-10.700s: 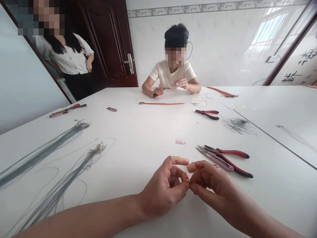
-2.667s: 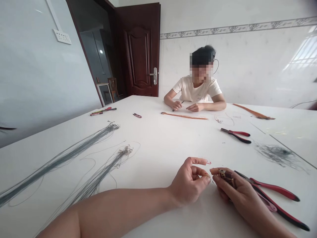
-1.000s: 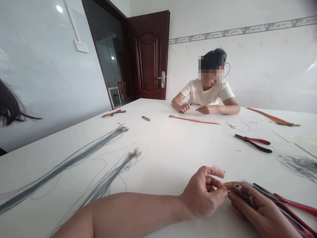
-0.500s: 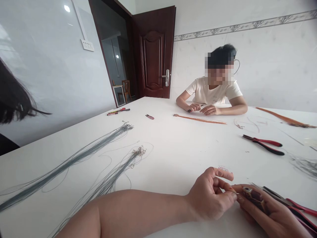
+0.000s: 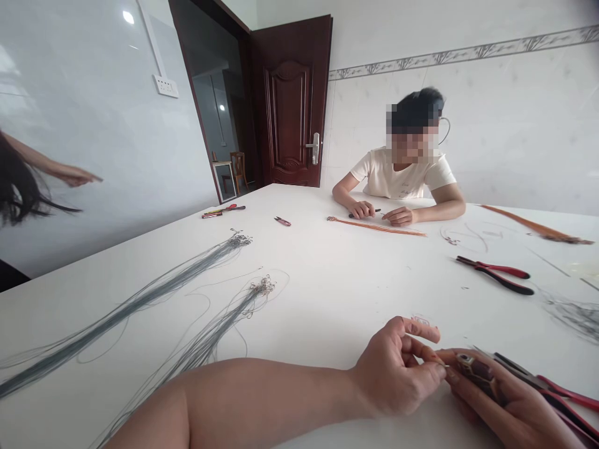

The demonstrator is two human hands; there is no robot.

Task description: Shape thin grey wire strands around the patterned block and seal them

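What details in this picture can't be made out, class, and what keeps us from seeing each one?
Head view:
Small item pinched by the left hand: too small to identify.
Dark patterned thing in the right hand: partly hidden by that hand.
Near pliers: handle ends cut off by the right edge.
Red-marked item: partly behind the left hand; marks too small.
Grey tangle: blurred, cut by the right edge.

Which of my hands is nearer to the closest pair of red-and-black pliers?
Your right hand; it is right beside the pliers, partly hiding them in this view. Your left hand is farther away, on their left.
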